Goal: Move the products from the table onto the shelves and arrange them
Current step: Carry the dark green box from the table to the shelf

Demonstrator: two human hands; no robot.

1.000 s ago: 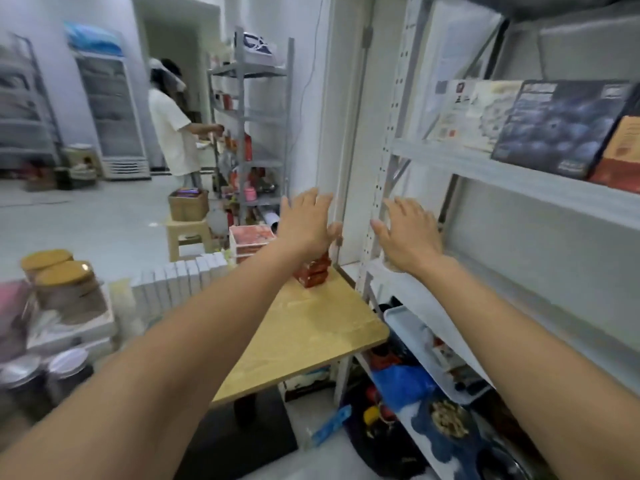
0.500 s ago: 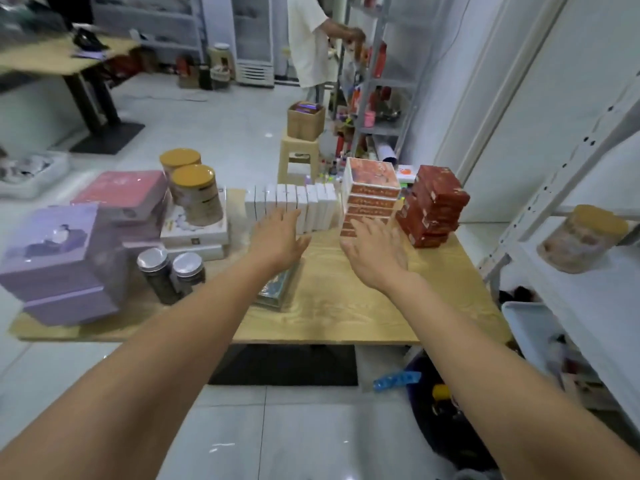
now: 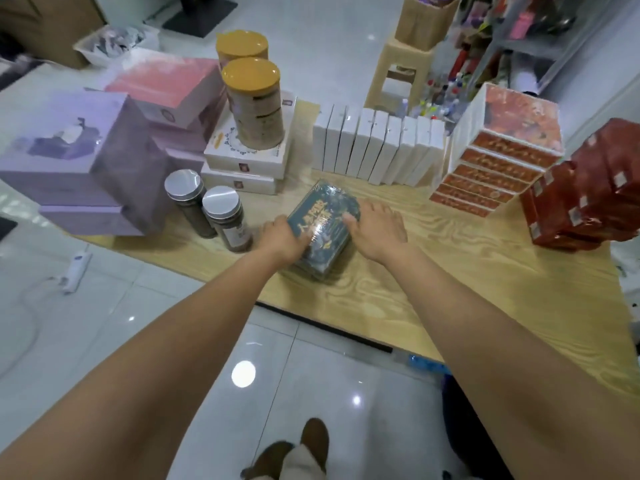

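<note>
A dark green box stack (image 3: 323,226) wrapped in shiny film lies on the wooden table (image 3: 450,289) near its front edge. My left hand (image 3: 282,237) presses against its left side and my right hand (image 3: 375,228) grips its right side, thumb on top. Behind it stand a row of white boxes (image 3: 377,147), a stack of orange-red boxes (image 3: 498,157) and dark red boxes (image 3: 588,192) at the right. The shelves are out of view.
Two silver-lidded jars (image 3: 207,209) stand just left of my left hand. Purple boxes (image 3: 79,161), a pink box (image 3: 169,88) and two yellow-lidded tins (image 3: 254,102) on white boxes fill the table's left. A stool (image 3: 401,74) carrying a cardboard box stands behind the table.
My view swung from the shelf down to the table. Both hands came down from in front of the white boxes and closed on the two sides of the green box stack.
</note>
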